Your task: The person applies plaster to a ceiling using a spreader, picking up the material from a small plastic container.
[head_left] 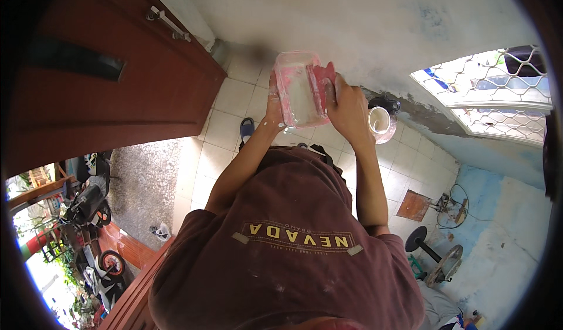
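My left hand [274, 108] grips the left side of a clear rectangular plastic tub [284, 100], smeared with pink and white. Pale wet paste [301, 89] lies inside it. In my right hand [349, 108] is a pinkish-red putty scraper [321, 87], its long edge down at the tub's right side and coated with paste. The fingers of my right hand close around the scraper's handle; part of the handle is hidden. White specks of paste show on my left wrist.
A reddish-brown door [135, 89] stands at left, a patchy wall [328, 13] ahead. On the tiled floor [217, 148], a white-rimmed bucket [379, 120] stands right of my right hand. A grilled window [492, 83] and standing fan [448, 265] are at right; motorcycles [88, 201] at lower left.
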Available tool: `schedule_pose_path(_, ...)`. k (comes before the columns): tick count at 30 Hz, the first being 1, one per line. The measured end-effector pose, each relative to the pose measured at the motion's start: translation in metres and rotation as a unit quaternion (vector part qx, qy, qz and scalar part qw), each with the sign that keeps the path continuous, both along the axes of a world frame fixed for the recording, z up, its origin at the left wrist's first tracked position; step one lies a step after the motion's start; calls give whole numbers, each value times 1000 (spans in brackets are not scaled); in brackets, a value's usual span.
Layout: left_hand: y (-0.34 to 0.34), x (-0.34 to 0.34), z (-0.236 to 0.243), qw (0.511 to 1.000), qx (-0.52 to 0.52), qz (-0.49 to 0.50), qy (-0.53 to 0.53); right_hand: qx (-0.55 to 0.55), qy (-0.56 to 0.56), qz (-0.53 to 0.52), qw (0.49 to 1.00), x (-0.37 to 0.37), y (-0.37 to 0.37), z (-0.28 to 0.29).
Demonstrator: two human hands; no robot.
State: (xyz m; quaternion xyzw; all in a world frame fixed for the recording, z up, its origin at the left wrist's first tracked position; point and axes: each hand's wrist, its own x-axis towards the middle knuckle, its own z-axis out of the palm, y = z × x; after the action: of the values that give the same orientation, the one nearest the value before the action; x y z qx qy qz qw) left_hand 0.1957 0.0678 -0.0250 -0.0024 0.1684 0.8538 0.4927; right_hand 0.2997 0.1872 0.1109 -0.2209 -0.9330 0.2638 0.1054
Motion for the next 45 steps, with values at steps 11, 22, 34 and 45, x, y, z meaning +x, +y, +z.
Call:
schedule_pose_path(11,-35,-87,-13,999,-29,-41,15,-13,24,-81,996,-86,-43,5)
schedule_pose_path(22,-80,-166,-7,996,34,-80,14,-35,19,-68,997,-159,-83,6)
schedule_pose_path(34,-92,-191,12,995,70,-76,17,-41,16,-115,992,-196,-116,21)
schedule_pose_path(45,-96,-203,10,995,89,-48,5,-35,62,-140,988,-209,-136,1)
